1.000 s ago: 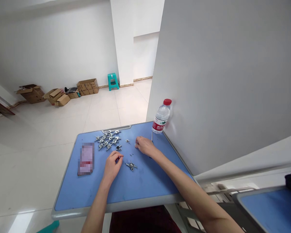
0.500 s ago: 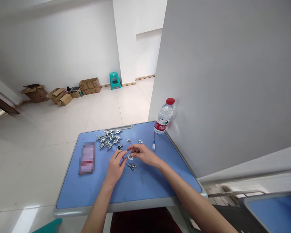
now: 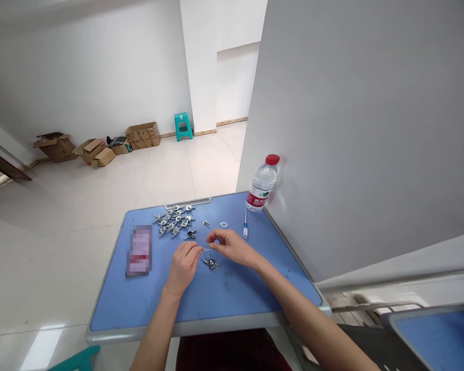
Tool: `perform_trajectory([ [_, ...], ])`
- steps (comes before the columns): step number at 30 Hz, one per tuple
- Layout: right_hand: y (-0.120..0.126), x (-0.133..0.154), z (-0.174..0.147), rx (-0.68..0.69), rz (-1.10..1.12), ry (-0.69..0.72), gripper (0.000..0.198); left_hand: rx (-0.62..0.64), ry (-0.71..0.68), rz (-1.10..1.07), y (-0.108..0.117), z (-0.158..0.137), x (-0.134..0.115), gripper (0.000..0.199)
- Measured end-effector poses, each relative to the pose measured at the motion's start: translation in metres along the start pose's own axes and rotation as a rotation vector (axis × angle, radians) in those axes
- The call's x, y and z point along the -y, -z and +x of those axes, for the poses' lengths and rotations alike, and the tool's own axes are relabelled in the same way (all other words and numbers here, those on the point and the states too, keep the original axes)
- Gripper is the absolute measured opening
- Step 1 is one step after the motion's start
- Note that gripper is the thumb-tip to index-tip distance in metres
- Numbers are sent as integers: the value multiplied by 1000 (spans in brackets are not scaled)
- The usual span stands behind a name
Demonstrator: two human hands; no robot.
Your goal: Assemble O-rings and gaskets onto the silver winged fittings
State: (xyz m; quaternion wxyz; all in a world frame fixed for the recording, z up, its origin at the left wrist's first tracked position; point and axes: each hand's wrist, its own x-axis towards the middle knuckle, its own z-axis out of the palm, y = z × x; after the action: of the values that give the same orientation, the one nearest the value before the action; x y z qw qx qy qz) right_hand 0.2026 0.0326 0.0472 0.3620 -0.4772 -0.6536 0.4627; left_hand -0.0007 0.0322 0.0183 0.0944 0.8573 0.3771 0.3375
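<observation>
My left hand [image 3: 183,265] pinches a small flat metal plate [image 3: 206,250], which shows nearly edge-on between my two hands. Close by its right end, my right hand [image 3: 232,247] has curled fingers with a small gap between thumb and index; I see nothing held there. Just below lies a metal part with a round centre and side arms [image 3: 211,263], a thin pin standing up from it. A similar part with a black centre [image 3: 190,234] rests beyond my left hand. Farther off are a loose oval plate [image 3: 224,224] and a small metal piece [image 3: 206,223].
Several metal assemblies [image 3: 174,220] are heaped at the back left of the blue table [image 3: 232,304]. A blurred purple item [image 3: 139,250] lies at the left. A screwdriver [image 3: 245,230] and a water bottle [image 3: 262,185] are at the right, beside a grey partition [image 3: 351,144].
The plate, seen face-on beside my right fingers before, has turned edge-on. My left fingers have closed on it, and my right fingers sit slightly apart from it.
</observation>
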Motion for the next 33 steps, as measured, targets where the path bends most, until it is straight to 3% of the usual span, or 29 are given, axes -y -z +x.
perform_trajectory([
  [5,-1,0,-15,-69,-436,247,11,98,-15,59,0,2,-2,27],
  [11,-10,-15,-15,-83,-765,368,16,131,-37,89,-2,2,-1,25],
  [15,-9,-17,-14,-59,-803,375,17,124,5,31,-1,2,-2,23],
  [20,-3,-22,-16,-101,-795,274,18,132,146,-109,3,4,-4,17],
  [28,-1,-24,-22,-31,-736,276,19,322,213,-226,2,0,-8,56],
  [33,-4,-26,-24,-44,-734,381,17,372,219,-189,2,2,-12,38],
])
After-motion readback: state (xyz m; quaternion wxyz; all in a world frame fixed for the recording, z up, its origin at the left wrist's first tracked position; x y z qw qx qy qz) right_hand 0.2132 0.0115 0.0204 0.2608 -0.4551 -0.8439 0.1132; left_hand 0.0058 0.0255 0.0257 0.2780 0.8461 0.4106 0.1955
